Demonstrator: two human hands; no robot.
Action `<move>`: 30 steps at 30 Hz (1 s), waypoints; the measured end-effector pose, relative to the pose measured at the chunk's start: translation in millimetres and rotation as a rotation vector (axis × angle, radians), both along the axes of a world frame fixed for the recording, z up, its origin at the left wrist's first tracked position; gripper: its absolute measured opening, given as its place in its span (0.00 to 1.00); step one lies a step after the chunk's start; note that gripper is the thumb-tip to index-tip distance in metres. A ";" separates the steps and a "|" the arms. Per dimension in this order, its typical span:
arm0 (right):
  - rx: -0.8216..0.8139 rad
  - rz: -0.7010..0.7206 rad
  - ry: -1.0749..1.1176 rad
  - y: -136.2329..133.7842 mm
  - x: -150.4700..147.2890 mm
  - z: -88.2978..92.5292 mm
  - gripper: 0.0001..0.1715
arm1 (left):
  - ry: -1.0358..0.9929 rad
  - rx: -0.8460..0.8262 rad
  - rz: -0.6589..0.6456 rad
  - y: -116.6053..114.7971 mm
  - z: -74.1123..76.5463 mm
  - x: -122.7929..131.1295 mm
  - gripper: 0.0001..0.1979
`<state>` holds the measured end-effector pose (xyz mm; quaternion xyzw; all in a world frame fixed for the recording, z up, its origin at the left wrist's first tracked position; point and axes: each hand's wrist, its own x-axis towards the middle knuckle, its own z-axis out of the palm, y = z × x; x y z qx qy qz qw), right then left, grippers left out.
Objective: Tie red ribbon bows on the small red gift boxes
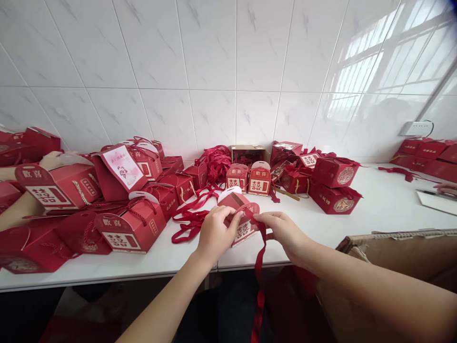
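A small red gift box [244, 231] with cream lettering and a rounded top flap stands near the table's front edge, between my two hands. My left hand [220, 227] pinches at the box's top flap, its thumb and forefinger closed; the fingers partly cover the box. On the right side of the box, my right hand [282, 231] grips a red ribbon [260, 262] between thumb and fingers. From there the ribbon hangs over the table edge toward my lap. Whether the ribbon passes through the flap is hard to make out.
Several red boxes [128, 228] crowd the left, where another person's arm [17, 209] reaches in. Loose ribbons [214, 164] lie behind my hands. Stacked boxes [335, 190] stand right of centre. An open cardboard carton [392, 247] is at the right front; another person's hand [448, 189] is at far right.
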<state>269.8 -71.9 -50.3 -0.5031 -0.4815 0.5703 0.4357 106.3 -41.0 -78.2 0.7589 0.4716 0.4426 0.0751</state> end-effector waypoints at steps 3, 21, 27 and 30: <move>0.025 -0.008 -0.013 2.8 1.3 -2.2 0.17 | 0.022 0.006 -0.001 -1.5 -0.5 -0.9 0.11; 0.277 0.108 -0.189 14.7 0.3 -6.2 0.26 | -0.119 -0.331 -0.093 -14.8 23.4 3.9 0.17; 0.377 0.091 -0.325 14.5 3.5 -6.8 0.25 | -0.104 -0.422 -0.234 10.7 40.2 10.2 0.11; 0.466 0.002 -0.429 14.4 5.5 -4.7 0.20 | -0.094 -0.342 -0.266 7.3 57.7 9.8 0.10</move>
